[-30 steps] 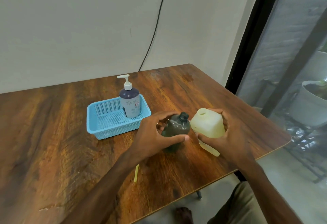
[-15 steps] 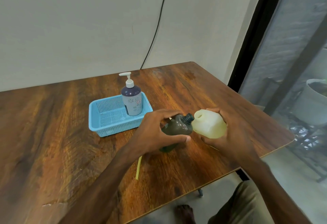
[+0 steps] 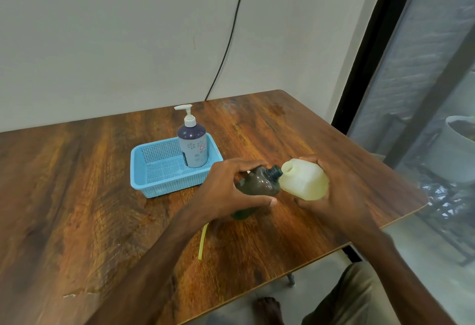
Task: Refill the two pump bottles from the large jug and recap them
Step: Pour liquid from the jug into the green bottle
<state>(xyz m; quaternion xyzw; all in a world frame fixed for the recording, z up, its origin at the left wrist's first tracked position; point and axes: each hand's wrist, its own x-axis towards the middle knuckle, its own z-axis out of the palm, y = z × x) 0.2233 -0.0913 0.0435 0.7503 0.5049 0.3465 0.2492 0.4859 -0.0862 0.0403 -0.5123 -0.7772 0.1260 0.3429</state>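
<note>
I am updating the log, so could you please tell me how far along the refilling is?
Possibly done: the pump bottle stands capped in the blue basket; its fill level is unclear. In hand: the left hand tilts the open dark bottle toward the jug, tipped by the right hand, mouths nearly meeting. Left: pouring and recapping it.
</note>
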